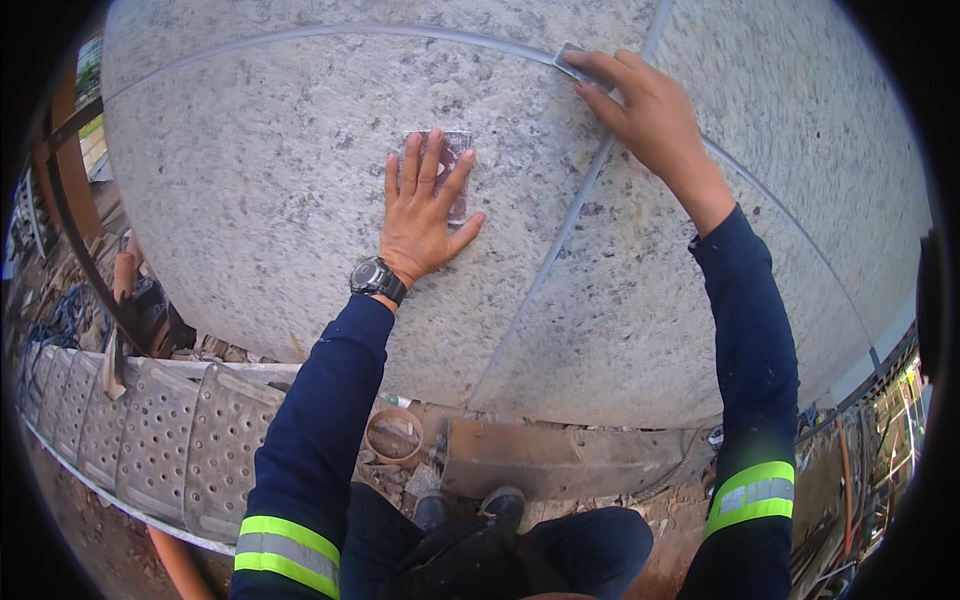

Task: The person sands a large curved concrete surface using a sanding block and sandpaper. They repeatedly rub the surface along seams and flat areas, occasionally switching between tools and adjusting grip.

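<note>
Rough, speckled grey wall panels (300,150) fill most of the view, divided by smooth grey joint lines (545,265). My left hand (418,215) lies flat with its fingers spread over a dark red sheet (461,190) that looks like worn sandpaper, pressing it against the wall. A black watch (377,280) is on that wrist. Farther up and to the right, my right hand (645,110) pinches a small flat grey piece (570,62) between thumb and fingers. Its edge touches the wall where joint lines meet; whether it is folded sandpaper or a scraper I cannot tell.
A perforated metal walkway (160,440) runs along the lower left. Below the wall stand a round bucket (394,436) with grey material inside and a long beam (570,458). My shoes (503,503) are behind the beam. Rubble and cables (62,320) lie at the left.
</note>
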`<action>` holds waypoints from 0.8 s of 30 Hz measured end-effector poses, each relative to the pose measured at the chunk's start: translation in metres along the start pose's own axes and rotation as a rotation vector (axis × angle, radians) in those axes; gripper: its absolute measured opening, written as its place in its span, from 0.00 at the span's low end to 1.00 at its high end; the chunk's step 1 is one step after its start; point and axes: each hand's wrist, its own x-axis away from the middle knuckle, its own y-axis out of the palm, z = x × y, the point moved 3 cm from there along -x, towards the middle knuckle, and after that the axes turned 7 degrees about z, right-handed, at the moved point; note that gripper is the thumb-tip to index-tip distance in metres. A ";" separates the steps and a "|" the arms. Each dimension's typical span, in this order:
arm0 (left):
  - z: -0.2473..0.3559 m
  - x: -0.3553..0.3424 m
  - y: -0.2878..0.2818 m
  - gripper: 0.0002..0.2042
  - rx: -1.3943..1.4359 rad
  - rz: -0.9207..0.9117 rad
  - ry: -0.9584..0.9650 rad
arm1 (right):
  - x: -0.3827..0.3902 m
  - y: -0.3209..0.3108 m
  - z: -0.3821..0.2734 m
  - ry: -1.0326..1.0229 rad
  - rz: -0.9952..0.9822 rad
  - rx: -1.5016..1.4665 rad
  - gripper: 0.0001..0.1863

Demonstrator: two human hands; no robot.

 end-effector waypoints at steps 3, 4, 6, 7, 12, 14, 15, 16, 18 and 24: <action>0.003 -0.001 -0.001 0.44 -0.002 0.009 -0.003 | 0.003 0.000 0.002 0.007 -0.014 -0.006 0.17; 0.004 -0.001 -0.001 0.44 -0.004 0.005 -0.005 | 0.000 0.003 -0.004 0.001 0.017 -0.015 0.17; 0.006 -0.003 -0.001 0.44 -0.007 -0.002 -0.001 | 0.000 0.007 -0.009 0.025 0.049 -0.029 0.17; 0.003 -0.003 -0.001 0.44 -0.013 -0.002 0.000 | 0.002 0.011 -0.010 0.048 0.052 -0.036 0.17; 0.003 -0.001 -0.001 0.44 -0.008 -0.012 -0.009 | 0.004 0.003 -0.002 0.054 0.081 -0.073 0.17; 0.003 -0.001 -0.001 0.44 -0.009 -0.007 -0.012 | 0.006 0.000 0.003 0.061 0.060 -0.032 0.17; 0.002 -0.001 -0.001 0.44 -0.011 -0.004 -0.013 | 0.004 0.005 -0.001 0.024 0.112 -0.036 0.16; 0.005 -0.001 0.000 0.44 -0.006 -0.001 -0.012 | -0.001 0.008 -0.008 -0.010 0.160 -0.036 0.16; 0.008 -0.004 0.002 0.44 -0.003 0.006 -0.005 | -0.002 0.008 -0.008 -0.029 0.198 -0.034 0.15; 0.002 0.000 -0.005 0.43 -0.008 -0.015 -0.010 | 0.009 0.009 -0.007 0.026 0.136 -0.012 0.14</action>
